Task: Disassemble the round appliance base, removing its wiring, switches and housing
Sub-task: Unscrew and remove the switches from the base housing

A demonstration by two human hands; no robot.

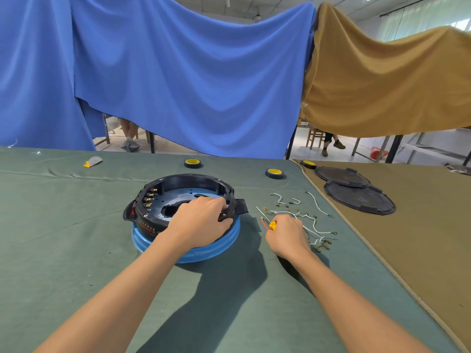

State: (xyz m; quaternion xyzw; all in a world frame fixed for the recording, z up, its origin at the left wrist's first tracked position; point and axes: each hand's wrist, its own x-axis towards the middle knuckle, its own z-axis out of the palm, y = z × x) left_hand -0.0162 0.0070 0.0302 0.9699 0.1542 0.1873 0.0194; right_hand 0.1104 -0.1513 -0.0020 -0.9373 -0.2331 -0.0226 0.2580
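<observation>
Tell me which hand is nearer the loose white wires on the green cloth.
Right. The right hand, holding a small yellow piece, lies beside the wires; the left hand grips the black plastic housing ring, off to their left.

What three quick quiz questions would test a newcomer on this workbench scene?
1. True or false: the left hand grips the black ring of the round base.
2. Where do the loose white wires lie? A: inside the base. B: on the green cloth, right of the base. C: in the left hand.
3. What colour is the small part that the right hand holds?
Key: 1 true; 2 B; 3 yellow.
</observation>
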